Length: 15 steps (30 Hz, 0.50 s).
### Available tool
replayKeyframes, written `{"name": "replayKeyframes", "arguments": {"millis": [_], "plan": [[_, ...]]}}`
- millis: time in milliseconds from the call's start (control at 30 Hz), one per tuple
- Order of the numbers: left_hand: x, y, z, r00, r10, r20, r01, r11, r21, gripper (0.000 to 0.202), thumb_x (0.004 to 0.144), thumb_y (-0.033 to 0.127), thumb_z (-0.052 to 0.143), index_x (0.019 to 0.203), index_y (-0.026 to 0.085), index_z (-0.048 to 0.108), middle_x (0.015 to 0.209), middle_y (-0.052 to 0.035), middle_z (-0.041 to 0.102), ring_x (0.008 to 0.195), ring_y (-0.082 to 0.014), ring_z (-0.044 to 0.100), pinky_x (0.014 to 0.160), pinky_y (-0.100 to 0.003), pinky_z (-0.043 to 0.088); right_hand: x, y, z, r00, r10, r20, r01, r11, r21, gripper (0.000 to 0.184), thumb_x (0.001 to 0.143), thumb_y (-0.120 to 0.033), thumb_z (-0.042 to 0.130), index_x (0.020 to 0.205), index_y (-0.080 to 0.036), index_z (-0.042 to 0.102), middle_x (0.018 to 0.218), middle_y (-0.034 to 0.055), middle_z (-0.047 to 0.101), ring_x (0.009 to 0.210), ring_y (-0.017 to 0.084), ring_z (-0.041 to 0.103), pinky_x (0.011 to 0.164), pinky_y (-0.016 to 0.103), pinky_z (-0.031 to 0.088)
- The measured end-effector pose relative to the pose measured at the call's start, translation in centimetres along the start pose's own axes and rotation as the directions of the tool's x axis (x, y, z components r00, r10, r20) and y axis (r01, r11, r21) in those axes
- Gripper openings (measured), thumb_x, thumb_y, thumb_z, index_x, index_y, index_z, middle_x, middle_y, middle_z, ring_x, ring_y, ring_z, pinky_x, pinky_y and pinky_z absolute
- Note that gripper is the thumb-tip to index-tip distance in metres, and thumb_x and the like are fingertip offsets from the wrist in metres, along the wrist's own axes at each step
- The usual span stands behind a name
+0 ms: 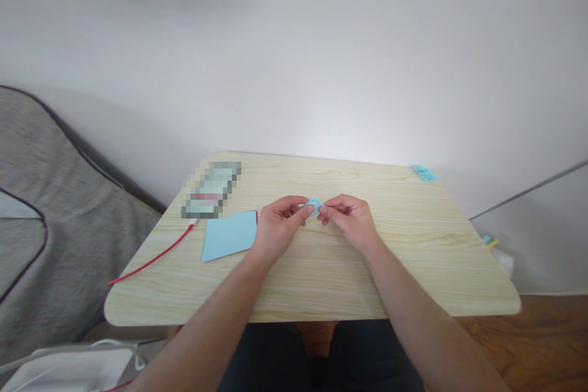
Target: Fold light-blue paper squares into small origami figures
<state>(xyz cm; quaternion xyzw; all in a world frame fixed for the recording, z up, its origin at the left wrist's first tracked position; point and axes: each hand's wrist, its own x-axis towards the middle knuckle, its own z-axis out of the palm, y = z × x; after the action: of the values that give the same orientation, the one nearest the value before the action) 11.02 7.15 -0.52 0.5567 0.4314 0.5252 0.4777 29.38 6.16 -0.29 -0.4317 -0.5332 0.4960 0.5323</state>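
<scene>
A small folded piece of light blue paper (pixel 315 204) is held between both hands above the middle of the table. My left hand (pixel 281 223) pinches its left side between thumb and fingers. On the right side, the thumb and fingertips of my right hand (pixel 350 218) are closed on the paper's edge. Flat on the table by my left wrist lies a stack of light blue paper sheets (pixel 228 236), with a red edge showing near the hand. Part of the folded paper is hidden behind my fingers.
A phone-like object (pixel 211 190), blurred out, lies at the table's back left with a red cable (pixel 158 255) running off the left edge. Folded blue paper (pixel 425 173) sits at the back right corner. The wooden table (pixel 413 257) meets a white wall; grey fabric (pixel 87 226) stands left.
</scene>
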Motion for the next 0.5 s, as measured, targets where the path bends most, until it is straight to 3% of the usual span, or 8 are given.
{"name": "replayKeyframes", "arguments": {"millis": [200,500], "plan": [[-0.05,0.37,0.18,0.999,-0.027,0.018,0.028,0.998,-0.049,0.030,0.075,0.041,0.082,0.094,0.017,0.078,0.057,0.0020,0.062,0.050,-0.0097,0.052,0.050,-0.024,0.042,-0.10,0.17,-0.15,1.000,-0.029,-0.004,0.029,0.999,-0.040,0.021,0.078,-0.039,0.081,0.082,-0.019,0.074,0.076,0.0053,0.077,0.065,0.017,0.069,0.064,0.031,0.057],[-0.05,0.30,0.10,0.999,0.004,0.046,0.002,0.993,-0.115,0.025,0.076,0.037,0.082,0.091,0.018,0.079,0.084,-0.0053,0.077,0.076,-0.0170,0.070,0.076,-0.031,0.056,-0.06,-0.03,-0.09,1.000,-0.025,-0.019,0.025,1.000,-0.010,0.020,0.075,-0.036,0.083,0.084,-0.019,0.074,0.077,0.0050,0.077,0.068,0.018,0.071,0.067,0.033,0.057]]}}
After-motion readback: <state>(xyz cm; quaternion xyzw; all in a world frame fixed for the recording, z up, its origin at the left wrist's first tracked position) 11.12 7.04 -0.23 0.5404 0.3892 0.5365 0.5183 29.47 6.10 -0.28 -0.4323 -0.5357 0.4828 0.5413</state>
